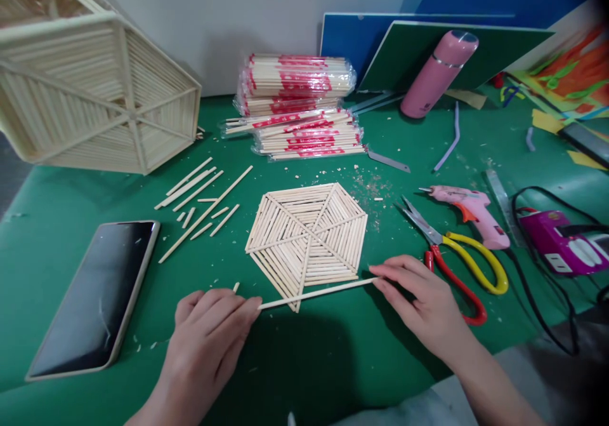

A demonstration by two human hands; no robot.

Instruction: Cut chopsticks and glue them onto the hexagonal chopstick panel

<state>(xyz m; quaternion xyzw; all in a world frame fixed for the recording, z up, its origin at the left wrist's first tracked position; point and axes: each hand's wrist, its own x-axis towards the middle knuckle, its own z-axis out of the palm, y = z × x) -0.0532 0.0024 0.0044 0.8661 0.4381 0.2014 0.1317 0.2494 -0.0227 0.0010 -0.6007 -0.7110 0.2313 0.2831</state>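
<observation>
One thin stick (318,293) is pinched at its ends by our left hand (209,331) and right hand (416,299), fingers nearly closed, probably to steady it over the near corner of the hexagonal panel (311,230), just beyond and between them. Scissors (434,237) lie right of our right hand, the glue gun (469,207) farther beyond, seemingly for easy reach.

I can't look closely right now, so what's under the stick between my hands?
The near corner of the web-patterned panel passes under the stick, with green tabletop on either side. The strip directly beneath is covered, as is anything under the left hand and right hand.
</observation>
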